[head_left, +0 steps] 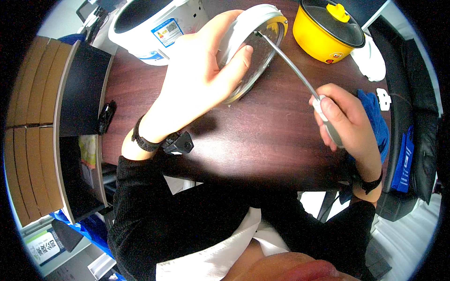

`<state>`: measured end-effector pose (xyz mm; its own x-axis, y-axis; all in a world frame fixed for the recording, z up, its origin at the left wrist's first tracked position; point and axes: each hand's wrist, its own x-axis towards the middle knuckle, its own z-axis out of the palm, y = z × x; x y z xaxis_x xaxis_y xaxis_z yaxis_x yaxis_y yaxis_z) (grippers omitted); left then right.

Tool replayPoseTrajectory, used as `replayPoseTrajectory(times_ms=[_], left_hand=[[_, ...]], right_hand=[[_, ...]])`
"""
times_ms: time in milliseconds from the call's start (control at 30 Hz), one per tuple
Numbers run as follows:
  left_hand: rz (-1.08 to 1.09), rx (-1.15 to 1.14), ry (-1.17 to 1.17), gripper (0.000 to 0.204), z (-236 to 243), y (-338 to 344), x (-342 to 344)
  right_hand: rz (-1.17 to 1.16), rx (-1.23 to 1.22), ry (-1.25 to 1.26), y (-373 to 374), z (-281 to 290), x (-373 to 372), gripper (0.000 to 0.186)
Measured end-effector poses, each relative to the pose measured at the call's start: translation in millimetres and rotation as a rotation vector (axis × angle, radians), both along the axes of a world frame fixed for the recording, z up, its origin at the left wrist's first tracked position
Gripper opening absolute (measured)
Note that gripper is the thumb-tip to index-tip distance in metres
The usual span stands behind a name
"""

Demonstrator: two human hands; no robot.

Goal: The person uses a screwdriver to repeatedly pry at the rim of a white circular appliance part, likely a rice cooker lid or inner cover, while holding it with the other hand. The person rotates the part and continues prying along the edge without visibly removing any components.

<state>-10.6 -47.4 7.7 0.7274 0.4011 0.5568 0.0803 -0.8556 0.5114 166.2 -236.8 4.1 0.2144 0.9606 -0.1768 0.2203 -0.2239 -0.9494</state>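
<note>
My left hand (199, 70) grips a round lid (267, 54), tilted up above the table. The lid has a white rim, a shiny grey inner face and a bit of yellow at its edge. My left thumb lies across the near side; the other fingers are mostly hidden behind the lid. In my right hand (347, 117) is a screwdriver (297, 72) with a long metal shaft and a grey and white handle. Its dark tip meets the lid near the upper rim; exactly what it touches is too small to tell.
A white pot-shaped appliance (140, 44) with a dark open top stands at the far left. At the far right sits a yellow pot (318, 40) with a dark lid. Blue cloth (373, 117) lies beside my right hand. Brown boxes (35, 89) flank the table's left.
</note>
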Motion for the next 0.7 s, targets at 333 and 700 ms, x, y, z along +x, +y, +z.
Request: replayPoseTrajectory(times_ms=[333, 700], left_hand=[[0.037, 0.044, 0.036, 0.041, 0.5, -4.9, 0.2], [0.081, 0.228, -0.004, 0.044, -0.5, -2.1, 2.2]], right_hand=[[-0.024, 0.224, -0.488, -6.4, -9.3, -5.3, 0.023], [0.081, -0.181, 0.938, 0.7, -2.0, 0.1, 0.049]])
